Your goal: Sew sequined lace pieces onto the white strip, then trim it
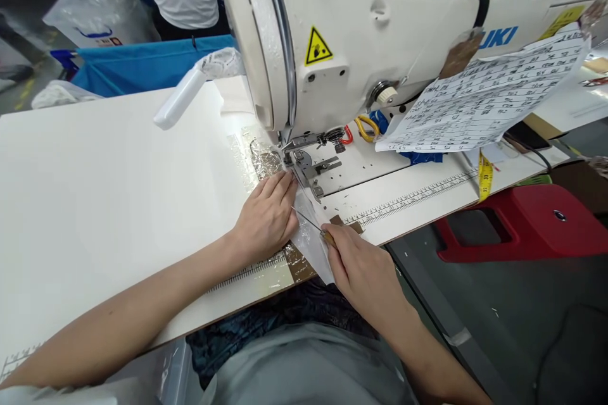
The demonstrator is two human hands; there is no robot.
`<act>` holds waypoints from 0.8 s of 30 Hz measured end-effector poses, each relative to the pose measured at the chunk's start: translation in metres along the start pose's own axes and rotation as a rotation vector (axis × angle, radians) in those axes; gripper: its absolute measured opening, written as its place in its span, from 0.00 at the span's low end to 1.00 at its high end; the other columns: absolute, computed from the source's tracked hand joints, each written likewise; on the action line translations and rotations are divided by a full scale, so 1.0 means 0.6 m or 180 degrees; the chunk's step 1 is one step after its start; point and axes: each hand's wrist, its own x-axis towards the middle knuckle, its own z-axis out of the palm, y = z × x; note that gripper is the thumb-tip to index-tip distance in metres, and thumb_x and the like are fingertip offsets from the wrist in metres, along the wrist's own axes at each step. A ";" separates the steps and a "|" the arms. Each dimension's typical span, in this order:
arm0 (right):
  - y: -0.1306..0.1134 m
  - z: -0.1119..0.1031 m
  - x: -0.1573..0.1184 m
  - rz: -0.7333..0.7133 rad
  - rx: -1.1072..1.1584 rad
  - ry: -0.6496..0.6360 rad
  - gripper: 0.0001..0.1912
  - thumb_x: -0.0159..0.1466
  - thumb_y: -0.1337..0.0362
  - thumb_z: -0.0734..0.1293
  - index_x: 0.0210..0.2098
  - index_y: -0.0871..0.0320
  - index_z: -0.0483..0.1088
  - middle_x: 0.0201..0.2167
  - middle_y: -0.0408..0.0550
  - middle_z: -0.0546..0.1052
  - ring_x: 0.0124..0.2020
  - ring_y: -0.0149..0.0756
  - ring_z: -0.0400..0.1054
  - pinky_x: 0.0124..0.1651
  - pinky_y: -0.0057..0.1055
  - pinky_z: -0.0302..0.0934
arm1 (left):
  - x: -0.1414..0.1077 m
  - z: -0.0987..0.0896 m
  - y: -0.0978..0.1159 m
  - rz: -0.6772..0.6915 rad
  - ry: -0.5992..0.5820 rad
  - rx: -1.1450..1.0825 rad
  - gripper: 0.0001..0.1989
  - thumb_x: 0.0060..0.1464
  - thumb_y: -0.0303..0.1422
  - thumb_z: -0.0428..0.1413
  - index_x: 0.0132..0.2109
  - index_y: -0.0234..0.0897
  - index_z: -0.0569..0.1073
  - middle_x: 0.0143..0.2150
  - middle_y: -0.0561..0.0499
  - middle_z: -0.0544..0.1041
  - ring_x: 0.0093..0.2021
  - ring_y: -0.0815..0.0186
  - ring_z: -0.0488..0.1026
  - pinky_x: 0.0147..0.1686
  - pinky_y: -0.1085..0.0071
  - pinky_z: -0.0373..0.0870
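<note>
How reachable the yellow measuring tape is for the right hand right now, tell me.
Likely yes: nothing visible stands between the right hand and the yellow measuring tape, though that hand holds a thin tool and may need freeing.

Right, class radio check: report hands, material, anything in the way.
Left hand on white material, near presser foot. Right hand gripping pointed tool, shaft over material. Written sheet apart, rightward.

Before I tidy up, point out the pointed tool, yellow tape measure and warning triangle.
Pointed tool (328, 238): head view, on its handle.
Yellow tape measure (485, 178): head view, hanging strip.
Warning triangle (318, 49): head view, its middle.
</note>
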 end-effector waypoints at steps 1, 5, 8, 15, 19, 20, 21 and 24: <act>-0.001 -0.001 0.001 -0.0003 -0.0006 -0.0022 0.13 0.70 0.71 0.56 0.49 0.63 0.68 0.34 0.49 0.79 0.29 0.35 0.75 0.24 0.28 0.60 | -0.001 -0.001 0.001 0.0013 0.0007 -0.0018 0.26 0.64 0.31 0.41 0.63 0.18 0.64 0.64 0.31 0.66 0.66 0.48 0.61 0.65 0.54 0.60; -0.005 -0.003 0.006 -0.0010 -0.0059 -0.0086 0.13 0.69 0.72 0.56 0.49 0.62 0.69 0.33 0.48 0.78 0.27 0.34 0.74 0.23 0.27 0.58 | -0.005 -0.002 0.005 0.0071 0.0083 -0.0093 0.26 0.63 0.31 0.42 0.62 0.17 0.65 0.63 0.31 0.68 0.65 0.48 0.62 0.64 0.53 0.60; -0.007 -0.004 0.009 -0.0014 -0.0061 -0.0107 0.13 0.69 0.72 0.57 0.48 0.62 0.69 0.33 0.48 0.78 0.26 0.33 0.73 0.23 0.27 0.58 | -0.006 -0.004 0.006 0.0101 0.0111 -0.0122 0.25 0.63 0.31 0.42 0.61 0.18 0.66 0.62 0.32 0.69 0.64 0.48 0.64 0.64 0.53 0.61; -0.006 0.001 0.021 0.0024 0.0029 -0.0147 0.13 0.69 0.72 0.57 0.49 0.63 0.68 0.34 0.48 0.79 0.28 0.33 0.74 0.24 0.27 0.59 | -0.001 -0.006 -0.001 0.0007 0.0075 -0.0129 0.24 0.63 0.31 0.42 0.61 0.23 0.68 0.62 0.35 0.71 0.63 0.50 0.65 0.63 0.54 0.61; -0.008 0.005 0.031 0.0075 -0.0032 -0.0247 0.13 0.69 0.72 0.58 0.49 0.61 0.68 0.36 0.48 0.80 0.30 0.34 0.75 0.26 0.28 0.58 | 0.003 -0.004 -0.010 -0.0011 0.0072 -0.0157 0.24 0.63 0.31 0.43 0.60 0.24 0.69 0.62 0.36 0.70 0.64 0.51 0.64 0.64 0.53 0.59; -0.009 0.006 0.034 0.0086 -0.0060 -0.0261 0.12 0.69 0.72 0.58 0.49 0.61 0.68 0.37 0.48 0.80 0.30 0.35 0.75 0.26 0.28 0.58 | 0.003 -0.003 -0.011 -0.0017 0.0077 -0.0165 0.23 0.63 0.31 0.43 0.60 0.24 0.69 0.62 0.36 0.70 0.65 0.51 0.63 0.64 0.53 0.59; -0.010 0.007 0.037 0.0102 -0.0087 -0.0275 0.12 0.69 0.71 0.58 0.49 0.60 0.68 0.37 0.47 0.80 0.29 0.35 0.75 0.26 0.29 0.58 | 0.004 -0.003 -0.013 -0.0029 0.0082 -0.0168 0.23 0.64 0.31 0.43 0.61 0.24 0.68 0.62 0.35 0.70 0.65 0.51 0.62 0.64 0.53 0.59; -0.013 0.010 0.047 0.0167 -0.0113 -0.0338 0.12 0.69 0.71 0.59 0.49 0.59 0.69 0.38 0.47 0.80 0.29 0.36 0.75 0.26 0.30 0.57 | 0.007 -0.003 -0.017 -0.0103 0.0092 -0.0108 0.23 0.64 0.31 0.43 0.60 0.24 0.69 0.61 0.35 0.70 0.65 0.49 0.61 0.63 0.52 0.60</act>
